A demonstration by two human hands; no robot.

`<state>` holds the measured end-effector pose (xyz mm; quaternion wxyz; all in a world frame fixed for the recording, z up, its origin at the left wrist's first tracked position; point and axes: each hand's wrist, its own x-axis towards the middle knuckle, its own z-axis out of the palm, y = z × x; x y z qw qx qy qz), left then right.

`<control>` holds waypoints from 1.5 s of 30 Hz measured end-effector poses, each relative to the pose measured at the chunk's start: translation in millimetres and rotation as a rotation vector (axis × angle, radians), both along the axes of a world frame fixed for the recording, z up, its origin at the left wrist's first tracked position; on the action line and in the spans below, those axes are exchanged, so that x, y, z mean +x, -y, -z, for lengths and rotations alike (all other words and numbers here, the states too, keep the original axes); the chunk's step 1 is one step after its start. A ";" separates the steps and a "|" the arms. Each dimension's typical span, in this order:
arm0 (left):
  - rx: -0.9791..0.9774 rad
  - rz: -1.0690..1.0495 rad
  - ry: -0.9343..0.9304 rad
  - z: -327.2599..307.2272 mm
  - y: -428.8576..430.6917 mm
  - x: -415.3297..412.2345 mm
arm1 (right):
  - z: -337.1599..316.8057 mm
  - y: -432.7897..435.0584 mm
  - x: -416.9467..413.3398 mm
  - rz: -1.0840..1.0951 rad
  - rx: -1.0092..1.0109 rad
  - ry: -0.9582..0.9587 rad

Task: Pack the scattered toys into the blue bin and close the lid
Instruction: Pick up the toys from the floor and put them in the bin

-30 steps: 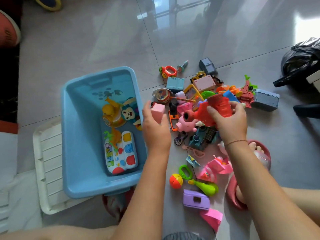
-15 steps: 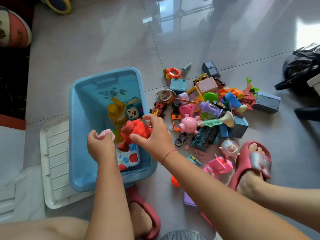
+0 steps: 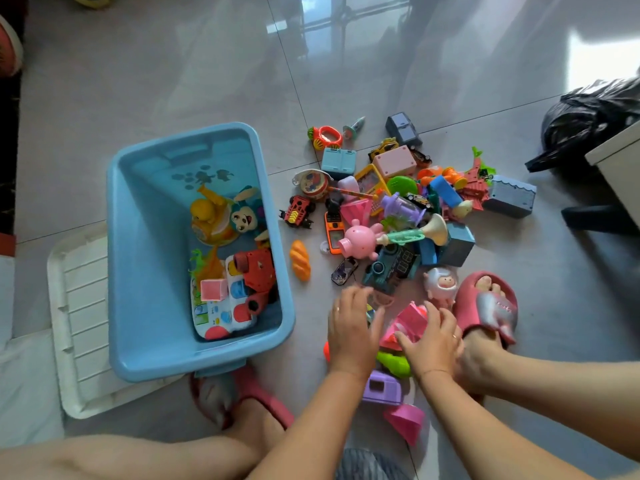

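The blue bin (image 3: 114, 271) stands open on the floor at the left. Inside lie a red toy (image 3: 258, 271), a pink cube (image 3: 213, 289), a toy keyboard (image 3: 221, 318), a yellow duck (image 3: 207, 216) and a blue monkey (image 3: 246, 216). Its white lid (image 3: 76, 323) lies under and left of it. To the bin's right is the scattered toy pile, with a pink pig (image 3: 360, 239) in the middle. My left hand (image 3: 349, 327) reaches over small toys at the pile's near edge, fingers straight. My right hand (image 3: 433, 341) closes thumb and fingers on a pink toy (image 3: 407, 318).
An orange bread toy (image 3: 299, 259) lies alone beside the bin. My feet in pink slippers (image 3: 488, 306) flank the pile's near side. A purple toy (image 3: 382, 388) and a green one (image 3: 393, 363) lie under my arms. A black bag (image 3: 588, 119) and white furniture (image 3: 620, 161) stand at the right.
Both hands let go of the pink cube and the red toy in the bin, then moved right to the near edge of the pile. The right hand took hold of a pink toy.
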<state>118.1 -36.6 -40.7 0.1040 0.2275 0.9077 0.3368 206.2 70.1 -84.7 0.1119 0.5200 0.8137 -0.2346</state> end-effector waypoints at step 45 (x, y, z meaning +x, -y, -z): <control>0.139 -1.118 -0.001 -84.4 122.4 -149.2 | -136.7 92.8 -160.2 -0.506 -0.428 -0.836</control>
